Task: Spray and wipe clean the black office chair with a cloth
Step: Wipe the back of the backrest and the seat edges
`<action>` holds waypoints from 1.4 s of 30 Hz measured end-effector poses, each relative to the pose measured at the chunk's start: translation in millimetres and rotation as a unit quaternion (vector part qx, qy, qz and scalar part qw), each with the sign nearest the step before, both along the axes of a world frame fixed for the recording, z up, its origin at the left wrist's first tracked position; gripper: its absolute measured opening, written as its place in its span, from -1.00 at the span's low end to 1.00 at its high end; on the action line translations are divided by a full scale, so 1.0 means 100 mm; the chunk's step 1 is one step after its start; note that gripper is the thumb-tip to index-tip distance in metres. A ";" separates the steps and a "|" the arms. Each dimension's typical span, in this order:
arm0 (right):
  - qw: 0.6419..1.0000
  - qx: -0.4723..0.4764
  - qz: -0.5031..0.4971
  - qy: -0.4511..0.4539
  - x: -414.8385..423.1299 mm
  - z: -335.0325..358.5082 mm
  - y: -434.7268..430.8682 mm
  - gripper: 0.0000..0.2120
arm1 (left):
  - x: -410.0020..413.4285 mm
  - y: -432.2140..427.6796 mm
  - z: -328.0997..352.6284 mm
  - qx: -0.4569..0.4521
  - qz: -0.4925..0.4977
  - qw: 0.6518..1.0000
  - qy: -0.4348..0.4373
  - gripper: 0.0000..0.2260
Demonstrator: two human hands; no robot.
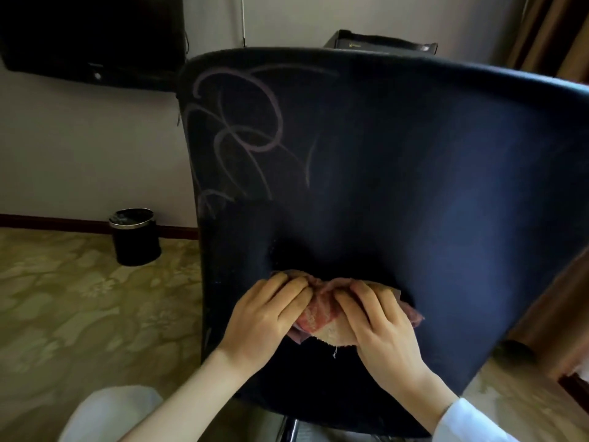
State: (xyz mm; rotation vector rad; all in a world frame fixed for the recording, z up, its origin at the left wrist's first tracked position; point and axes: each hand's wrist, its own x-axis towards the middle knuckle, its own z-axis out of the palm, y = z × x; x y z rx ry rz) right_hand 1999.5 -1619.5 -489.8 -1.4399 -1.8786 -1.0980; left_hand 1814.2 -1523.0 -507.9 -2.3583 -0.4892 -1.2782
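We see both hands low on the rear face of the black office chair [398,154], forearms reaching up from the bottom edge of the view. The left hand [264,317] lies palm down, fingers bent at the knuckles and curled onto the left end of the cloth [318,317]. The right hand [379,323] mirrors it, fingers curled over the right end, a white sleeve [468,422] at the wrist. Fingertips of the two hands nearly meet. The pink-and-beige cloth is bunched between them and pressed against the backrest. Thumbs are hidden, so the grip underneath looks like a pinch, though we can't confirm it.

The backrest fills most of the view, with its curved top edge high up. Pale swirl marks [242,129] sit on its upper left area, well above the hands. The chair's left edge runs straight down beside the left wrist.

Left of the chair is patterned carpet [79,298] with a black bin [135,237] by the wall. A dark screen [92,36] hangs upper left. A brown curtain [554,30] stands close on the right, and a black box [382,43] sits behind the top edge.
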 end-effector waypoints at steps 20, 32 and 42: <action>0.984 0.149 0.029 -0.089 0.03 1.50 0.06 -0.71 | -0.02 0.01 1.65 0.132 0.009 0.988 -0.081 -0.83; 0.983 0.169 0.013 -0.066 0.47 1.63 -0.22 -0.72 | 0.40 -0.32 1.78 0.156 -0.001 0.985 -0.080 -0.84; 0.978 0.204 0.036 0.029 0.42 1.92 -0.41 -0.69 | 0.51 -0.67 2.09 0.158 0.028 0.980 -0.115 -0.87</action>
